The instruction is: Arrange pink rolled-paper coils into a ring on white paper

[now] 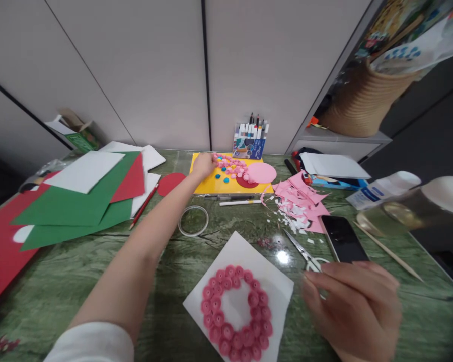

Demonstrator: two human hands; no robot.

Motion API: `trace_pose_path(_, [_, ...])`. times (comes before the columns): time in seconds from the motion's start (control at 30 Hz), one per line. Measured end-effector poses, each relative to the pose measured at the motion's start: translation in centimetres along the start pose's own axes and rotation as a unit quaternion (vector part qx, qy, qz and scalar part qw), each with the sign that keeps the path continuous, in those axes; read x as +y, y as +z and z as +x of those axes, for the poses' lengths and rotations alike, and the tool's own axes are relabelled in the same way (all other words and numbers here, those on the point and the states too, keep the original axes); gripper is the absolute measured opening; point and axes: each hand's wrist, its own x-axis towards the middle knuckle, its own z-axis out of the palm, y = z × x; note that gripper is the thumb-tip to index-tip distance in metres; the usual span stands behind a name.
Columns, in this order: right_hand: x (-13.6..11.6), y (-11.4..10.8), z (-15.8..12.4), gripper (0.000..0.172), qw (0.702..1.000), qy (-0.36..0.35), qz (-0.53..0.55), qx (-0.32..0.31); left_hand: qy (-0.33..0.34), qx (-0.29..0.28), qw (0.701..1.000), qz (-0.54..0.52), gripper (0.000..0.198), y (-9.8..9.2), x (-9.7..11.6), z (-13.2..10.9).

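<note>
My left hand reaches far forward onto a yellow sheet, its fingers drawn together at the edge of a heap of small pink pieces. Whether a piece is between the fingertips is hidden. Close to me lies a white paper square bearing a ring of pink rolled paper coils, in two rows around a bare middle. To the right of it, my right hand hovers, blurred, with thumb and fingers pinched; what they hold is too small to tell. Scissors lie just behind that hand.
A tape roll and white pen lie mid-table. Green sheets and red paper are stacked left. Pink scraps, a phone, a wooden stick and a bottle stand or lie right. Markers stand behind.
</note>
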Motion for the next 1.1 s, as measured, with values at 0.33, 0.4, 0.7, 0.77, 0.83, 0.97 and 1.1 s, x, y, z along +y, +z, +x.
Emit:
trace_pose_path(0.33, [0.2, 0.1, 0.0, 0.018, 1.000, -0.022, -0.011, -0.019, 0.093, -0.034, 0.993, -0.066, 0.021, -1.1, 0.0, -0.4])
trace_pose_path(0.4, [0.2, 0.1, -0.1, 0.019, 1.000, -0.019, -0.011, -0.020, 0.104, -0.010, 0.993, -0.049, 0.019, -0.8, 0.9, -0.7])
trace_pose_path(0.7, [0.6, 0.4, -0.4, 0.023, 0.999, -0.019, -0.010, -0.023, 0.152, -0.002, 0.988, 0.014, 0.019, 2.5, 5.7, -1.4])
trace_pose_path(0.77, [0.5, 0.5, -0.3, 0.022, 1.000, -0.016, -0.007, -0.022, 0.147, 0.000, 0.989, 0.025, 0.021, 2.8, 5.9, -1.2])
trace_pose_path(0.83, [0.5, 0.5, -0.3, 0.023, 1.000, -0.017, -0.006, -0.023, 0.136, 0.002, 0.990, 0.030, 0.021, 2.9, 6.0, -0.9])
trace_pose_path(0.97, [0.4, 0.5, -0.2, 0.023, 1.000, -0.016, -0.008, -0.023, 0.095, -0.003, 0.995, 0.026, 0.018, 3.2, 6.3, -0.1])
trace_pose_path(1.1, [0.2, 0.6, -0.1, 0.024, 1.000, -0.004, -0.002, -0.020, 0.037, -0.016, 0.999, 0.006, 0.027, 3.5, 7.1, 0.5])
